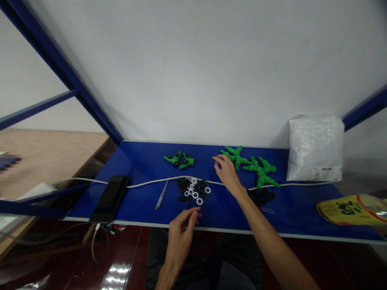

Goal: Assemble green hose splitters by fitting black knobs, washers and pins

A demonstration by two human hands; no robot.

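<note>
1. Green branched fittings (262, 177), right-hand group: on the blue tabletop (139, 161), just beyond my right hand (215, 162). They overlap; I count at least four.
2. Two more green pieces with black ends (187, 161) lie near each other, left of that hand, well apart from the group.
3. My right hand: palm down, fingers reaching left, thumb a little apart from them; I see nothing in its grip.
4. My left hand (196, 214): at the near edge, thumb and forefinger curled close together. Cannot tell whether something small is pinched there.
5. White rings (207, 189), at least six, lie among black rings (183, 189) just beyond my left hand; the black ones overlap too much to count.
6. Second heap of black parts (266, 195) beside my right forearm, partly covered; count unclear.
7. One screwdriver, clear handle (160, 200), left of the rings. One white cable (151, 183) runs across the top.
8. One black phone (110, 198), far left.
9. One white plastic package (315, 149), far right; small print low down, illegible. One yellow container (347, 210) nearer me: dark green characters, which I cannot make out.
</note>
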